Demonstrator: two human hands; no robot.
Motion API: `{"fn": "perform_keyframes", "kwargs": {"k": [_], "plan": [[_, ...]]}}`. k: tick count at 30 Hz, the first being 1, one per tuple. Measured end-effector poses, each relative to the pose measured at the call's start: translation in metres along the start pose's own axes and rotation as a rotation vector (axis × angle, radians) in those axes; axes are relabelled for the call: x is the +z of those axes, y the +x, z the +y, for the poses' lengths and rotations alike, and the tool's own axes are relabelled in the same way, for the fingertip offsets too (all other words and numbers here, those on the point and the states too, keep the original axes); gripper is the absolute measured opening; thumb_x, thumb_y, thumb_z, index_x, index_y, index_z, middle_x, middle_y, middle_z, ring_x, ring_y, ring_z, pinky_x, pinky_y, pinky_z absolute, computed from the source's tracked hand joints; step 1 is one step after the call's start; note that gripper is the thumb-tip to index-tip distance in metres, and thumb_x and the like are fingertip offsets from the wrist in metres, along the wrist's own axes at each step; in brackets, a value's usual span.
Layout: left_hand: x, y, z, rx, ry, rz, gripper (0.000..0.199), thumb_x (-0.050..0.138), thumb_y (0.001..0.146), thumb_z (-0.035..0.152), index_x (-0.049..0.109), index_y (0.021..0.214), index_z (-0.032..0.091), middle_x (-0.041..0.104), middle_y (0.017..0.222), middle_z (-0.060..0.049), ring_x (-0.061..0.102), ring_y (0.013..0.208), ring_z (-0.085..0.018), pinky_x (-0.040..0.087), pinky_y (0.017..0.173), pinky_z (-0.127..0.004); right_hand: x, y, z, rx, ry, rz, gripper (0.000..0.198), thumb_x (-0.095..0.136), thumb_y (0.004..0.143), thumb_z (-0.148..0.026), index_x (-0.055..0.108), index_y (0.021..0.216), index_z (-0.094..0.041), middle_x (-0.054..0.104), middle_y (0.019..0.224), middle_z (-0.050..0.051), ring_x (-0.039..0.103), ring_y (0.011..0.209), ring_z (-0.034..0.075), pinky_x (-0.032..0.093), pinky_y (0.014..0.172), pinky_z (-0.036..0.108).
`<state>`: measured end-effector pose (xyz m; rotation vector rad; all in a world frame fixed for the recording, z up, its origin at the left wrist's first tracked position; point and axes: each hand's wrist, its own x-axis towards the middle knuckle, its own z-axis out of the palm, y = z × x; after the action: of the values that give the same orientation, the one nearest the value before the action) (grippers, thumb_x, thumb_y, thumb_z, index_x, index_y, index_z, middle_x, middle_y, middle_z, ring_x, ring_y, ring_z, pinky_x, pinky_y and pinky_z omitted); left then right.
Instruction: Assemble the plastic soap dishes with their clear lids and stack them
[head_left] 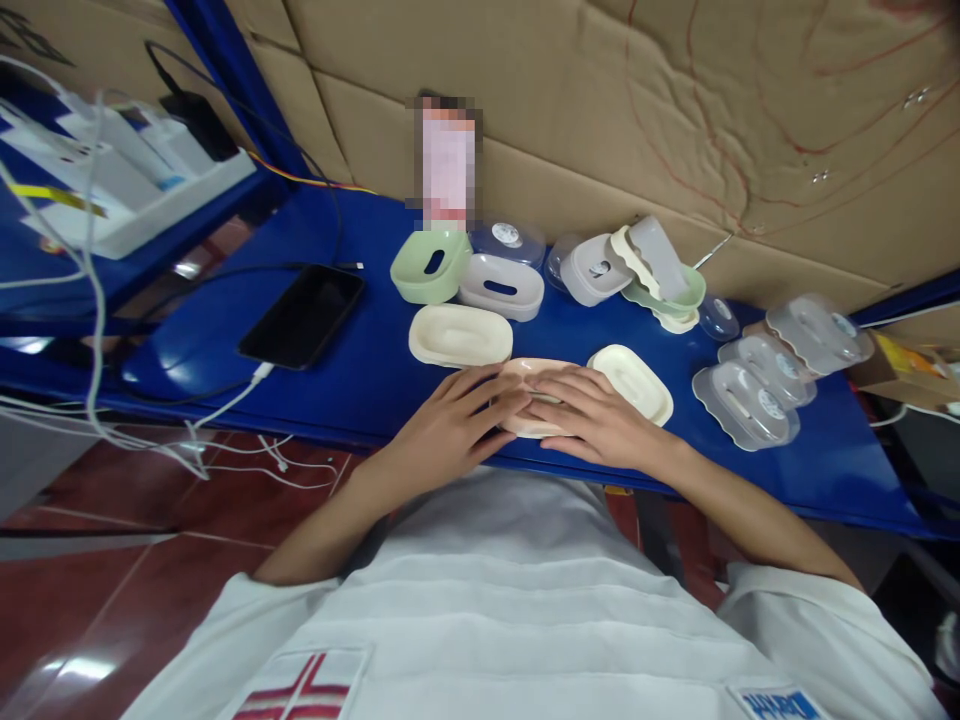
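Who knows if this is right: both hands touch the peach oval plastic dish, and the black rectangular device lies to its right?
Not quite: the head view shows the black rectangular device to the left of the peach oval plastic dish. The left hand and right hand touch that dish.

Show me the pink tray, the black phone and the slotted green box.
Pink tray (537,367): head view, on its far rim.
Black phone (303,318): head view, on its dark screen.
Green box (426,291): head view, on its near outer wall.
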<state>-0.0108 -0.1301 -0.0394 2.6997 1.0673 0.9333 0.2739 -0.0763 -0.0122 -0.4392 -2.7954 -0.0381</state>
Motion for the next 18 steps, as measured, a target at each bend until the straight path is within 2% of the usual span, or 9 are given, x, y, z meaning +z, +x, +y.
{"fn": "perform_keyframes", "kwargs": {"k": [5, 9, 11, 13, 14, 16, 18], "plan": [[0.002, -0.002, -0.001, 0.0, 0.056, 0.016, 0.044, 0.067, 0.107, 0.03, 0.062, 0.15, 0.02, 0.069, 0.15, -0.013, 0.057, 0.148, -0.033, 0.053, 0.12, -0.054, 0.005, -0.002, -0.002, -0.011, -0.114, -0.071, 0.045, 0.054, 0.113, -0.037, 0.059, 0.155, -0.021, 0.062, 0.16, 0.014, 0.055, 0.15, 0.027, 0.039, 0.126, 0.049], [0.001, -0.002, 0.0, -0.003, 0.061, -0.017, 0.045, 0.067, 0.107, 0.034, 0.062, 0.149, 0.019, 0.066, 0.154, -0.014, 0.054, 0.151, -0.034, 0.052, 0.121, -0.055, -0.001, -0.003, 0.01, -0.009, -0.057, -0.034, 0.048, 0.043, 0.116, -0.047, 0.061, 0.153, -0.022, 0.066, 0.155, 0.012, 0.058, 0.145, 0.026, 0.043, 0.121, 0.046], [0.001, -0.002, 0.001, -0.019, 0.061, -0.032, 0.041, 0.065, 0.109, 0.033, 0.062, 0.147, 0.019, 0.065, 0.155, -0.014, 0.053, 0.152, -0.034, 0.052, 0.121, -0.054, -0.016, -0.008, 0.022, 0.163, -0.102, 0.036, 0.049, 0.036, 0.117, -0.046, 0.063, 0.15, -0.023, 0.068, 0.152, 0.012, 0.059, 0.143, 0.027, 0.043, 0.119, 0.047], [0.001, -0.002, 0.001, -0.028, 0.065, -0.043, 0.039, 0.062, 0.11, 0.032, 0.062, 0.146, 0.018, 0.063, 0.157, -0.014, 0.052, 0.153, -0.034, 0.051, 0.121, -0.054, -0.04, -0.017, 0.038, 0.478, -0.244, 0.073, 0.049, 0.033, 0.116, -0.04, 0.064, 0.149, -0.02, 0.067, 0.152, 0.015, 0.059, 0.142, 0.031, 0.04, 0.118, 0.05], [0.001, -0.001, 0.001, -0.028, 0.066, -0.047, 0.039, 0.061, 0.11, 0.032, 0.062, 0.146, 0.018, 0.062, 0.157, -0.014, 0.051, 0.153, -0.034, 0.051, 0.121, -0.054, -0.054, -0.022, 0.048, 0.652, -0.325, 0.046, 0.05, 0.033, 0.115, -0.037, 0.063, 0.149, -0.018, 0.066, 0.152, 0.018, 0.059, 0.142, 0.033, 0.039, 0.118, 0.052], [0.002, -0.001, 0.001, -0.026, 0.064, -0.052, 0.039, 0.06, 0.111, 0.033, 0.061, 0.146, 0.018, 0.061, 0.158, -0.014, 0.05, 0.153, -0.034, 0.052, 0.12, -0.054, -0.082, -0.035, 0.075, 0.957, -0.452, -0.119, 0.052, 0.036, 0.114, -0.037, 0.06, 0.152, -0.012, 0.064, 0.152, 0.024, 0.059, 0.139, 0.04, 0.038, 0.114, 0.055], [0.002, -0.001, 0.0, -0.027, 0.058, -0.055, 0.039, 0.06, 0.111, 0.032, 0.061, 0.146, 0.018, 0.061, 0.159, -0.014, 0.05, 0.154, -0.034, 0.052, 0.12, -0.054, -0.106, -0.047, 0.11, 1.156, -0.486, -0.379, 0.056, 0.044, 0.113, -0.043, 0.057, 0.155, -0.008, 0.062, 0.151, 0.03, 0.059, 0.137, 0.044, 0.038, 0.109, 0.056]]}}
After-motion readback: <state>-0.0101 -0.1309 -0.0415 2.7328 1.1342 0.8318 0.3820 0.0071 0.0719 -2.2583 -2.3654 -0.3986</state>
